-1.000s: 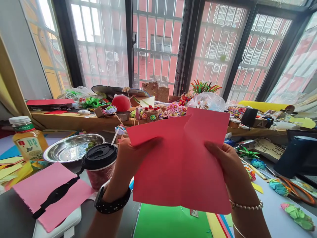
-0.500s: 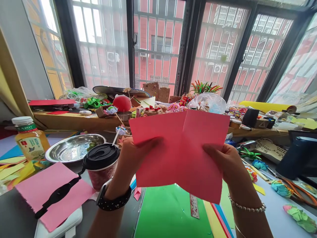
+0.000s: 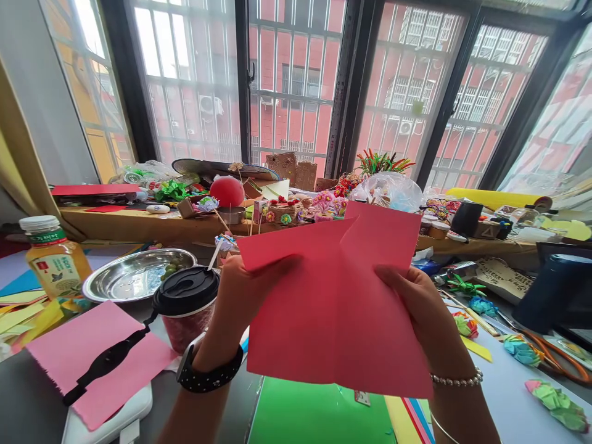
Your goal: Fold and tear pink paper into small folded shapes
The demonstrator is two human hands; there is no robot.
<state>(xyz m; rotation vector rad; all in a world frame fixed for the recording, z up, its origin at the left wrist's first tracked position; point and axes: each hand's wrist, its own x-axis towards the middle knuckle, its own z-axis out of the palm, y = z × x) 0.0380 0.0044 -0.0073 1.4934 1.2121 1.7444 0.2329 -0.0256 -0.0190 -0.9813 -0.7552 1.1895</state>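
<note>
Here's the red sheet of paper (image 3: pixel 335 320), up in front of me, and both sides of my grip are clamped on it! My left grip (image 3: pixel 243 290) pinches its left part, thumb laid across the near face; my right grip (image 3: pixel 414 299) has the right part, thumb pressed in the same way, other fingers largely behind the paper. A soft crease runs down between my two thumbs, and at the top the right part stands higher than the left.

Directly below my grip, a bright green sheet (image 3: pixel 319 413) lies on the dark grey desk (image 3: pixel 28 404), with part of a small patterned strip (image 3: pixel 362 398) showing just under the paper's lower edge. Just left of my left grip there's the dark red cup with a black lid (image 3: pixel 187 308), and beyond it the shiny round metal plate (image 3: pixel 123 280) with small green fruit (image 3: pixel 171 269) on it. Nearer me on that side, a black strap (image 3: pixel 108 361) crosses a pink paper sheet (image 3: pixel 83 345), which overlaps a white case (image 3: pixel 124 410). Over to the right of my right grip: orange-handled scissors (image 3: pixel 562 361), beside a blue-green folded paper piece (image 3: pixel 522 350).
</note>
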